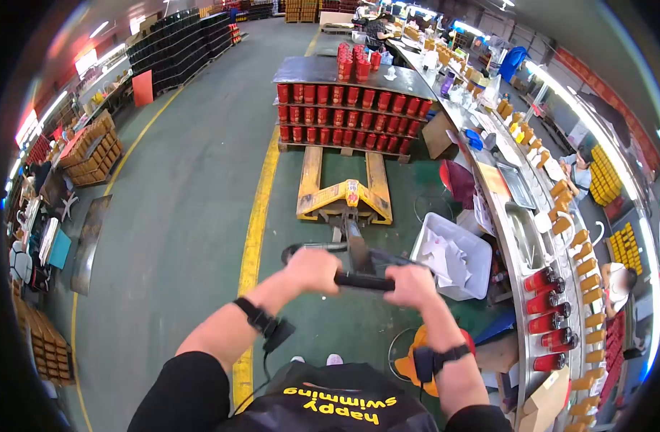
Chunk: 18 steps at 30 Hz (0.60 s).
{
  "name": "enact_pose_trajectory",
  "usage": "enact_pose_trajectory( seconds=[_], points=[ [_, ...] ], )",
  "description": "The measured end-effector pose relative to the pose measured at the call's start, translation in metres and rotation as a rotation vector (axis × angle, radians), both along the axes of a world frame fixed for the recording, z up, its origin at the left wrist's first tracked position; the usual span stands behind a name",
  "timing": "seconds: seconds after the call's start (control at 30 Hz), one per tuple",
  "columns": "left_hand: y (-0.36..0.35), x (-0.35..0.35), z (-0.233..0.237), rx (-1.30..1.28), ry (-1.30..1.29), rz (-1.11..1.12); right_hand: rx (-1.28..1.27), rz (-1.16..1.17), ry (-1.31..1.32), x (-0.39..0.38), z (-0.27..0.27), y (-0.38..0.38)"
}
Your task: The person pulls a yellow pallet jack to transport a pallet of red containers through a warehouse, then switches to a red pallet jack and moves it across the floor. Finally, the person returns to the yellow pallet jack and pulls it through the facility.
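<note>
Both my hands are wrapped around the black handle bar (366,281) of a pallet jack. My left hand (312,270) grips its left part, and my right hand (410,286) grips the right part. In front of me is the jack's yellow body (335,193), with its two forks pointing away from me. The far ends of the forks are hidden at the near side of a loaded pallet (346,151). On that pallet stand several layers of red cylindrical containers (351,115), with a dark sheet (304,70) on top carrying a few more.
A long workbench (513,237) runs along my right, with red-and-black containers (547,302) on it. Beside the jack sits a white bin (474,277) of paper. An orange stool (423,367) is near my right arm. A yellow floor line (256,237) passes at left.
</note>
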<state>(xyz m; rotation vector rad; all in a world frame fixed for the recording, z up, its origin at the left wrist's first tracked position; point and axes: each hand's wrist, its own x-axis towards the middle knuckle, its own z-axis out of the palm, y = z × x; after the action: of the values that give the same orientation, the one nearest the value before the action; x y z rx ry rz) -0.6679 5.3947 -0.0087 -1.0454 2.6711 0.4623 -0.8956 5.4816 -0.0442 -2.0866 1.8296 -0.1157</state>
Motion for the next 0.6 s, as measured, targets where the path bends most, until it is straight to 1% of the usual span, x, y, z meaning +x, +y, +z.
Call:
enact_pose_trajectory(
  seconds=[0.03, 0.07, 0.1, 0.13, 0.17, 0.2, 0.23, 0.27, 0.3, 0.33, 0.37, 0.4, 0.43, 0.47, 0.5, 0.53, 0.6],
  points=[
    [0.007, 0.005, -0.01, 0.009, 0.0, -0.014, -0.016, 0.008, -0.006, 0.004, -0.013, 0.009],
    [0.029, 0.015, -0.036, 0.129, -0.086, 0.008, 0.093, 0.026, 0.022, 0.017, -0.034, 0.031],
    [0.056, 0.026, -0.068, 0.185, -0.153, -0.012, 0.231, 0.087, 0.035, 0.03, -0.072, 0.055],
    [0.108, 0.05, -0.137, 0.337, -0.35, -0.041, 0.367, 0.205, 0.01, 0.057, -0.151, 0.112],
    [0.131, 0.067, -0.182, 0.402, -0.349, -0.04, 0.363, 0.205, -0.083, 0.067, -0.227, 0.141],
    [0.14, 0.07, -0.2, 0.461, -0.36, -0.033, 0.389, 0.244, -0.144, 0.072, -0.278, 0.152],
    [0.138, 0.066, -0.194, 0.412, -0.391, -0.07, 0.458, 0.176, -0.159, 0.076, -0.238, 0.144],
    [0.13, 0.064, -0.191, 0.384, -0.354, -0.074, 0.457, 0.21, -0.075, 0.07, -0.199, 0.127],
    [0.116, 0.055, -0.15, 0.367, -0.323, -0.078, 0.465, 0.246, 0.0, 0.065, -0.162, 0.111],
    [0.098, 0.047, -0.117, 0.317, -0.302, -0.041, 0.408, 0.201, -0.059, 0.054, -0.13, 0.092],
    [0.079, 0.037, -0.087, 0.214, -0.219, -0.01, 0.317, 0.164, -0.015, 0.043, -0.106, 0.071],
    [0.055, 0.028, -0.06, 0.106, -0.119, -0.004, 0.186, 0.134, 0.001, 0.032, -0.07, 0.048],
    [0.031, 0.017, -0.027, 0.071, -0.091, 0.028, 0.108, 0.069, -0.025, 0.02, -0.031, 0.024],
    [0.008, 0.009, -0.017, 0.001, -0.018, 0.026, 0.034, 0.003, -0.054, 0.012, -0.008, 0.007],
    [-0.003, 0.004, -0.003, 0.002, -0.009, -0.013, 0.025, 0.009, -0.035, 0.01, -0.006, 0.001],
    [0.003, 0.005, -0.008, 0.048, -0.056, 0.002, 0.012, 0.016, -0.012, 0.008, -0.006, -0.003],
    [0.031, 0.014, -0.027, 0.129, -0.146, 0.037, 0.099, 0.054, 0.056, 0.024, -0.044, 0.029]
  ],
)
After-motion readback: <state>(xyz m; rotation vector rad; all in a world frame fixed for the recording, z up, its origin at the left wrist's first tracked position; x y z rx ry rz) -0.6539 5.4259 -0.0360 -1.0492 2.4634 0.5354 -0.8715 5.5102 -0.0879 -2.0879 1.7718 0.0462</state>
